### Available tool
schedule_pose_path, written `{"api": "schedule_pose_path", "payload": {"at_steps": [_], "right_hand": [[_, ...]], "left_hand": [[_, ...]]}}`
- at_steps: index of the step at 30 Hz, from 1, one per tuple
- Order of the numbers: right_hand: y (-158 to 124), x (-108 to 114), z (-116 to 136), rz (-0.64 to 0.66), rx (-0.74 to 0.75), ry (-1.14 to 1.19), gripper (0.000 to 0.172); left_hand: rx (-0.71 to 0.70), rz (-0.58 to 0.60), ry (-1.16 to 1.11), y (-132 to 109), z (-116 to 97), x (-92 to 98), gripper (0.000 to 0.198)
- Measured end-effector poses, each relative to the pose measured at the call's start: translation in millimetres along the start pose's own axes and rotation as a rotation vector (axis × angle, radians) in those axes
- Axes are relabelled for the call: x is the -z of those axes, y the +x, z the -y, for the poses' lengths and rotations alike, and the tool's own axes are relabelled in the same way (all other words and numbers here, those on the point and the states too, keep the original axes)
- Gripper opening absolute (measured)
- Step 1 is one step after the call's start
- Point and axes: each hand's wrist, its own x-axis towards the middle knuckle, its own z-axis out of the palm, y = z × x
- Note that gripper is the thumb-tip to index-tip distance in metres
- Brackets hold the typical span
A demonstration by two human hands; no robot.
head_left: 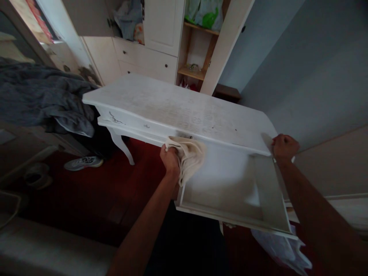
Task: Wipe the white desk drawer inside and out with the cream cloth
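Note:
A folded cream cloth (189, 155) is bunched in my left hand (170, 159), whose fingers are closed around it. The cloth lies over the left side of an open drawer (224, 184), near the front edge of the white table (172, 101). Dark smudges mark the tabletop. My right hand (286, 147) is curled closed against the table's right front corner, above the drawer's right side. What its fingers hold, if anything, is hidden, though a bit of white shows beneath it.
Behind the table stands a white wardrobe (161, 61) with open doors and bags on a shelf. Grey clothing (43, 97) hangs at the left. A sneaker (83, 163) rests on the red floor (115, 191). A plastic bag (281, 245) lies below the drawer.

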Motion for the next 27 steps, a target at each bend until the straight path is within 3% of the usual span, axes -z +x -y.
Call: {"api": "schedule_pose_path", "payload": {"at_steps": [3,5,11,16,21,27], "right_hand": [[-1,1,2,0.009,-0.007,0.034,0.024],[-1,1,2,0.010,-0.019,0.046,0.024],[-4,4,8,0.023,-0.006,0.020,0.026],[-7,6,12,0.026,-0.011,0.004,0.024],[-4,2,6,0.020,0.006,-0.019,0.023],[-2,1,4,0.020,-0.002,-0.044,0.022]], "left_hand": [[-0.163,0.047,0.049,6,4,-23.1,0.017],[-0.249,0.133,0.144,11,9,-26.0,0.016],[-0.194,0.380,0.396,20,28,2.0,0.030],[-0.187,0.536,0.420,20,31,16.6,0.040],[0.005,0.589,0.395,14,26,31.8,0.046],[-0.026,0.529,0.525,8,15,58.6,0.033]]}}
